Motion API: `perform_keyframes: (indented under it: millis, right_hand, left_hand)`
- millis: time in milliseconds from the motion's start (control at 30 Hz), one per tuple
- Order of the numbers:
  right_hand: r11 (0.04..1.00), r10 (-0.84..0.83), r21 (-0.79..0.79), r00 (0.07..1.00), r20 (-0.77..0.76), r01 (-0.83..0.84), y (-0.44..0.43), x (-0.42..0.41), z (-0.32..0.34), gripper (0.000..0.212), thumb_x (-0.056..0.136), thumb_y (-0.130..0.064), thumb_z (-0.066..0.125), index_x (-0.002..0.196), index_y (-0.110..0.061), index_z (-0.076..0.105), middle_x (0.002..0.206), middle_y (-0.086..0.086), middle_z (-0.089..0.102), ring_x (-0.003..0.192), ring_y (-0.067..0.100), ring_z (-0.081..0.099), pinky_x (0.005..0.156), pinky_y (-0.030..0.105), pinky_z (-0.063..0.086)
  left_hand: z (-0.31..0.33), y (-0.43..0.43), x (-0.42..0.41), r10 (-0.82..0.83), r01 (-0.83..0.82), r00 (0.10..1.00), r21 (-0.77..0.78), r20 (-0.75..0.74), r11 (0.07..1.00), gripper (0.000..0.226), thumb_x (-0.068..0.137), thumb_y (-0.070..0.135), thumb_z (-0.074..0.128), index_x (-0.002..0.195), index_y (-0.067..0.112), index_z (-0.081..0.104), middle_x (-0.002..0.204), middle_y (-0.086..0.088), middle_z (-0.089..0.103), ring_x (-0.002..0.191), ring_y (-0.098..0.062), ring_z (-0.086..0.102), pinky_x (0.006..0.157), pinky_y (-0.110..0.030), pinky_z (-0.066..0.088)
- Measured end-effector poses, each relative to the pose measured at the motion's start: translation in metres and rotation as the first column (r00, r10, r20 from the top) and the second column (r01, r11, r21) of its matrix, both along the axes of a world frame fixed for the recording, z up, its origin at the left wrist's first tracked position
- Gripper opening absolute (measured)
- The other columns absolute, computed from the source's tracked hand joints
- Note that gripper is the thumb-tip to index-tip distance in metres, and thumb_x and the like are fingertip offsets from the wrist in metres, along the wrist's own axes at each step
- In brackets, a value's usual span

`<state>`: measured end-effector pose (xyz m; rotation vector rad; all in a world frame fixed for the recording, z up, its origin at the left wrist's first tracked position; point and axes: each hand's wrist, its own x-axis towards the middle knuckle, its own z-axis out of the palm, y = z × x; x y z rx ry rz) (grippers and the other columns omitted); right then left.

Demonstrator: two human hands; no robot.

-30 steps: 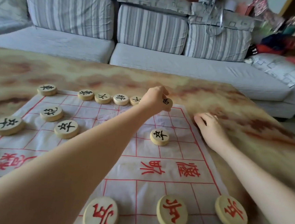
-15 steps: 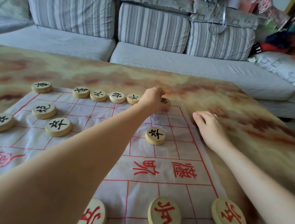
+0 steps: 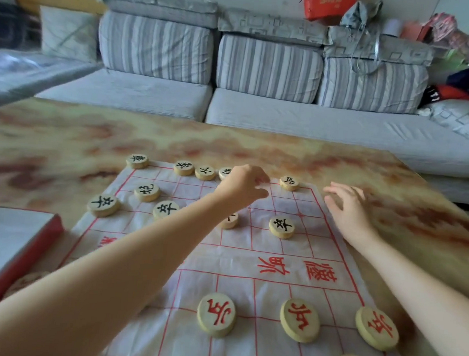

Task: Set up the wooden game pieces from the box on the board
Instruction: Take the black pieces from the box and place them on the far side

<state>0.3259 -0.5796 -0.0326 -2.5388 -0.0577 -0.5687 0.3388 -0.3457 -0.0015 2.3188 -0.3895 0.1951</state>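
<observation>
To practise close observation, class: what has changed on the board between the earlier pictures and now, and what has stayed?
The left hand has let go of the black-lettered piece at the right end of the far row and drawn back leftward; that piece now stands free. The right hand stays open beside the right edge of the board, and the other pieces have not moved.

Left hand [image 3: 244, 185] at the far row of the board [image 3: 231, 261], right hand [image 3: 348, 207] alongside.
</observation>
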Motion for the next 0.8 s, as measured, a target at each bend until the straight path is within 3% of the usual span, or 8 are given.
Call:
perform_keyframes:
  millis: [167, 333, 500, 567, 633, 667, 800]
  right_hand:
    - [0.98, 0.191, -0.059, 0.982, 0.013, -0.19, 0.08, -0.019, 0.029, 0.021, 0.089, -0.012, 0.058, 0.107, -0.01, 0.069, 0.126, 0.01, 0.059, 0.119, 0.03, 0.046, 0.097, 0.023, 0.027]
    - [0.921, 0.382, -0.04, 0.919, -0.097, -0.387, 0.162, -0.051, 0.049, 0.027, 0.091, -0.015, 0.055, 0.116, -0.011, 0.064, 0.134, 0.007, 0.052, 0.125, 0.027, 0.039, 0.099, 0.021, 0.021]
    - [0.84, 0.536, 0.049, 0.81, -0.238, -0.541, 0.238, -0.079, 0.063, 0.027, 0.091, -0.021, 0.055, 0.115, -0.012, 0.063, 0.13, 0.006, 0.054, 0.128, 0.021, 0.039, 0.102, 0.022, 0.024]
    - [0.809, 0.583, 0.125, 0.761, -0.284, -0.574, 0.271, -0.094, 0.063, 0.028, 0.09, -0.023, 0.056, 0.115, -0.015, 0.063, 0.121, 0.006, 0.057, 0.122, 0.02, 0.046, 0.1, 0.027, 0.035]
    - [0.782, 0.62, 0.162, 0.721, -0.311, -0.602, 0.304, -0.111, 0.063, 0.029, 0.088, -0.027, 0.057, 0.116, -0.021, 0.063, 0.113, 0.005, 0.058, 0.112, 0.02, 0.051, 0.088, 0.026, 0.042]
    - [0.762, 0.641, 0.162, 0.697, -0.322, -0.627, 0.32, -0.12, 0.062, 0.029, 0.088, -0.027, 0.058, 0.116, -0.022, 0.062, 0.115, 0.005, 0.06, 0.113, 0.021, 0.05, 0.09, 0.027, 0.043]
    - [0.648, 0.73, 0.08, 0.588, -0.348, -0.757, 0.382, -0.16, 0.061, 0.035, 0.083, -0.025, 0.064, 0.118, -0.021, 0.062, 0.121, 0.0, 0.064, 0.122, 0.017, 0.047, 0.105, 0.034, 0.034]
  left_hand:
    - [0.012, 0.07, -0.035, 0.132, -0.132, 0.991, 0.004, -0.006, 0.991, 0.028, 0.078, 0.008, 0.067, 0.106, 0.008, 0.067, 0.108, -0.011, 0.068, 0.102, -0.023, 0.062, 0.087, -0.025, 0.046]
    - [0.036, 0.139, -0.076, 0.212, -0.212, 0.977, -0.007, 0.036, 0.977, 0.027, 0.079, 0.006, 0.065, 0.106, 0.009, 0.067, 0.105, -0.006, 0.069, 0.097, -0.017, 0.062, 0.078, -0.017, 0.043]
    - [0.059, 0.221, -0.119, 0.328, -0.327, 0.944, -0.04, 0.023, 0.944, 0.023, 0.079, 0.007, 0.066, 0.101, 0.007, 0.069, 0.102, -0.01, 0.071, 0.09, -0.015, 0.063, 0.066, -0.007, 0.038]
    - [0.06, 0.258, -0.142, 0.34, -0.339, 0.94, 0.049, -0.017, 0.939, 0.021, 0.08, 0.01, 0.067, 0.101, 0.009, 0.07, 0.104, -0.009, 0.07, 0.091, -0.012, 0.06, 0.074, -0.01, 0.042]
    - [0.057, 0.295, -0.167, 0.33, -0.303, 0.938, 0.211, -0.105, 0.929, 0.023, 0.081, 0.01, 0.066, 0.103, 0.009, 0.069, 0.109, -0.01, 0.068, 0.099, -0.019, 0.061, 0.09, -0.023, 0.044]
    - [0.054, 0.312, -0.179, 0.334, -0.288, 0.932, 0.27, -0.141, 0.919, 0.024, 0.08, 0.009, 0.066, 0.105, 0.008, 0.068, 0.11, -0.011, 0.068, 0.101, -0.022, 0.061, 0.092, -0.025, 0.044]
    - [0.041, 0.371, -0.223, 0.433, -0.356, 0.886, 0.357, -0.164, 0.864, 0.032, 0.073, 0.006, 0.07, 0.105, 0.011, 0.068, 0.105, -0.006, 0.068, 0.092, -0.017, 0.061, 0.082, -0.022, 0.043]
